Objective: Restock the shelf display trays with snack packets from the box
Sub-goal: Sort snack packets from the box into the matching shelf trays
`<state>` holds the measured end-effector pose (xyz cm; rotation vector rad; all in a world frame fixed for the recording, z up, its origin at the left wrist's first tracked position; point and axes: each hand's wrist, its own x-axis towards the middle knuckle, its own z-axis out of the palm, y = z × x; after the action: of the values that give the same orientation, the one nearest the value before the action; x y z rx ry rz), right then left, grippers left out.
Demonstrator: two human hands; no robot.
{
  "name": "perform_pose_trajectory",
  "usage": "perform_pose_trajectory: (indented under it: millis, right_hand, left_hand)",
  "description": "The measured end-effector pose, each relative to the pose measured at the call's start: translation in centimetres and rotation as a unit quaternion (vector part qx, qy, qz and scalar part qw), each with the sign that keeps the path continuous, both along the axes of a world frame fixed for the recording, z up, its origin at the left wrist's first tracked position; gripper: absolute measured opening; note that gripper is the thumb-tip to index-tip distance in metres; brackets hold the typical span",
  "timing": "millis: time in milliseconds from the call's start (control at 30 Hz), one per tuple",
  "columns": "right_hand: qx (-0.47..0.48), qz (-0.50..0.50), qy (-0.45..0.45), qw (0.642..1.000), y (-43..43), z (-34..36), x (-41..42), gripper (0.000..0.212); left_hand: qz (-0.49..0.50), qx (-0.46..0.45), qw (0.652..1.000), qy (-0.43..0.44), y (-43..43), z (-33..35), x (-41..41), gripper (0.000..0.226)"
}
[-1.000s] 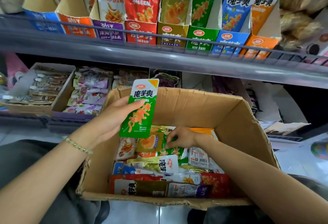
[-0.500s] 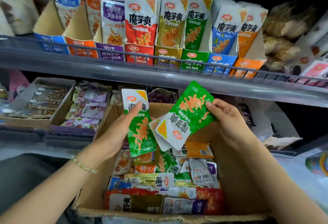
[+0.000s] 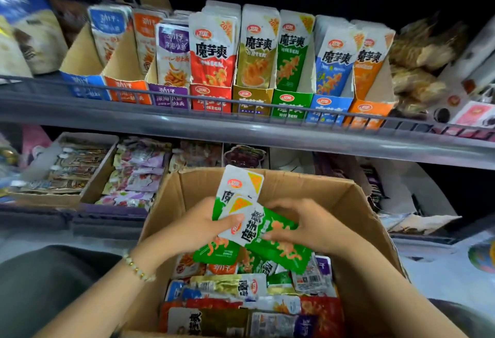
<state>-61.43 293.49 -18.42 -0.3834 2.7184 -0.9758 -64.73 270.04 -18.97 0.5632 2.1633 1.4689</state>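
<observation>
My left hand grips an upright green packet, my right hand pinches a tilted packet across it, green tray straight above.

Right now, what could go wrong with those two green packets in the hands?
1. The left hand holds the upright green packet, the right hand the tilted green packet; they overlap crookedly, so one might slip into the box.
2. The green tray sits between the gold tray and the blue tray, so a packet could land in the wrong one.
</observation>
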Motion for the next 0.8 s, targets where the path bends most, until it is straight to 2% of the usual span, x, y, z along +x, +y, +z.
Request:
perform_pose_trajectory:
  millis: [33, 100, 200, 233, 300, 333, 400, 433, 533, 633, 733, 800]
  right_hand:
    - [-0.051, 0.011, -0.037, 0.998, -0.7, -0.4, 0.2, 0.042]
    - [-0.144, -0.011, -0.051, 0.988, -1.6, -1.0, 0.6, 0.028]
    - [-0.24, -0.072, -0.019, 0.968, -2.1, -0.8, 0.6, 0.026]
    - [-0.284, -0.109, -0.012, 0.953, -2.2, -0.6, 0.5, 0.026]
    - [-0.385, -0.186, -0.004, 0.904, -2.3, -0.4, 0.4, 0.031]
    - [-0.419, -0.212, -0.005, 0.883, -2.5, -0.5, 0.4, 0.032]
    - [-0.442, -0.227, -0.003, 0.868, -3.4, -0.7, 0.4, 0.028]
    - [-0.438, -0.228, -0.003, 0.869, -4.1, -0.9, 0.5, 0.025]
    - [-0.446, -0.225, -0.05, 0.865, -5.9, -1.8, 0.9, 0.024]
    - [-0.486, -0.221, -0.124, 0.836, -6.2, -2.0, 1.0, 0.029]
    - [-0.497, -0.232, -0.129, 0.826, -5.8, -2.1, 0.9, 0.029]
    - [-0.479, -0.227, -0.129, 0.838, -5.7, -2.2, 1.0, 0.029]
  left_hand:
    - [-0.004, 0.001, 1.0, -0.004, 0.1, -0.2, 0.1, 0.058]
    - [0.014, 0.01, 1.0, -0.005, 0.4, 0.0, 0.1, 0.068]
    - [0.122, 0.046, 0.99, -0.058, 0.7, 0.1, 0.1, 0.048]
    - [0.143, 0.052, 0.985, -0.077, 0.8, 0.4, 0.2, 0.047]
    - [0.139, 0.054, 0.986, -0.076, 0.9, 0.2, 0.2, 0.066]
    - [0.137, 0.06, 0.986, -0.068, 1.1, 0.2, 0.3, 0.059]
    - [0.111, 0.069, 0.988, -0.079, 1.8, 0.5, 0.8, 0.033]
    - [0.092, 0.077, 0.99, -0.074, 2.3, 0.4, 1.0, 0.031]
    - [0.062, 0.106, 0.99, -0.073, 3.3, -0.4, 1.3, 0.035]
    - [0.072, 0.116, 0.985, -0.102, 3.1, -0.2, 1.1, 0.033]
    - [0.088, 0.12, 0.981, -0.127, 3.1, -0.5, 0.6, 0.032]
    - [0.093, 0.121, 0.98, -0.126, 3.4, -0.8, 0.7, 0.029]
